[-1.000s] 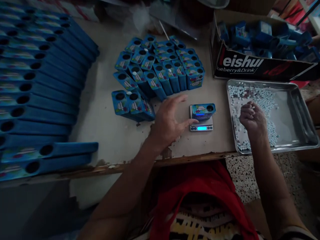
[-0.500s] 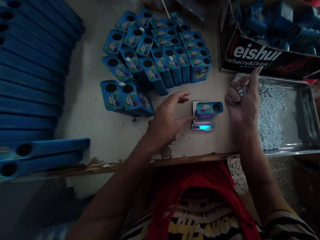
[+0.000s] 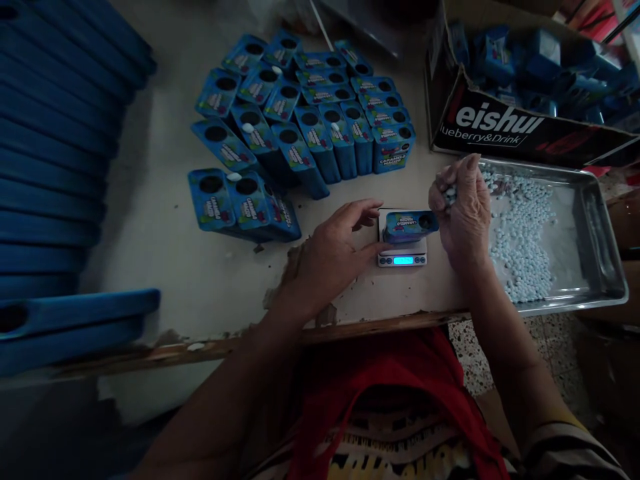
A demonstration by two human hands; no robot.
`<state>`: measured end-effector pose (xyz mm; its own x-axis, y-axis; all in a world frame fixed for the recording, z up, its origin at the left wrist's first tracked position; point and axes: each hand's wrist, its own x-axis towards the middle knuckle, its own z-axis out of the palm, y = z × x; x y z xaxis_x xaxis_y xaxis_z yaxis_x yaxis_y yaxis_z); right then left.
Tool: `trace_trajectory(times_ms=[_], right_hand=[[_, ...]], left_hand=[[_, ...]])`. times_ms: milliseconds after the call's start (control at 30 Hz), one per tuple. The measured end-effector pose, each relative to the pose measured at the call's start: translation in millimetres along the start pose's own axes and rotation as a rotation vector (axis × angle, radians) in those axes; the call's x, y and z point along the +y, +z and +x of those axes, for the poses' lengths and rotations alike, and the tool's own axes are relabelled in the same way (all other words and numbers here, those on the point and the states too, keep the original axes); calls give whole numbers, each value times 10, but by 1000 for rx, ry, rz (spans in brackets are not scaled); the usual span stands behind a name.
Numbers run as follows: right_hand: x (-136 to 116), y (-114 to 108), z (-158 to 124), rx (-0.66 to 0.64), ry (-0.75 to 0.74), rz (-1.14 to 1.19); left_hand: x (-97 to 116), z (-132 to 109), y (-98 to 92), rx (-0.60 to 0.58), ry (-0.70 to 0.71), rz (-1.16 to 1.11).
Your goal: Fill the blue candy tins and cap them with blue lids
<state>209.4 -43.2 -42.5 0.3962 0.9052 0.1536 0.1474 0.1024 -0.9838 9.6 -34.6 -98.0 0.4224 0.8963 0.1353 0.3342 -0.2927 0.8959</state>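
Observation:
A small blue printed box [image 3: 407, 227] with a dark round hole lies on a small digital scale [image 3: 403, 260] with a lit display. Just left of it, my left hand [image 3: 335, 257] curves with fingers and thumb apart. Its thumb tip reaches the scale's edge by the box; whether it touches is unclear. My right hand [image 3: 465, 213] is closed around a fistful of small pale candies [image 3: 450, 194], beside the holed end of the box. Below and right of that hand, a shallow metal tray [image 3: 580, 247] bears many more such candies.
Several similar blue boxes [image 3: 315, 133] stand grouped beyond my left hand, a few with a pale candy on top. Blue stacked pieces [image 3: 60, 167] line the left side. A black printed carton [image 3: 500, 130] of blue boxes stands behind the tray. The table edge [image 3: 390, 325] runs close to me.
My right fist has come slightly left and nearer me, closer to the hole of the box on the scale. My left hand stays about where it was. The whole view has shifted a little.

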Motion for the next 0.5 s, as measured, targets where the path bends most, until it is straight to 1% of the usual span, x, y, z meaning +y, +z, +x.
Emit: trace_trajectory(times_ms=[233, 400, 500], right_hand=[[0, 14, -25, -2, 30, 126], [4, 39, -51, -6, 57, 93], [9, -57, 41, 28, 94, 145]], left_hand=[[-40, 2, -25, 8, 16, -40], [-6, 26, -34, 9, 2, -26], [44, 37, -44, 11, 6, -22]])
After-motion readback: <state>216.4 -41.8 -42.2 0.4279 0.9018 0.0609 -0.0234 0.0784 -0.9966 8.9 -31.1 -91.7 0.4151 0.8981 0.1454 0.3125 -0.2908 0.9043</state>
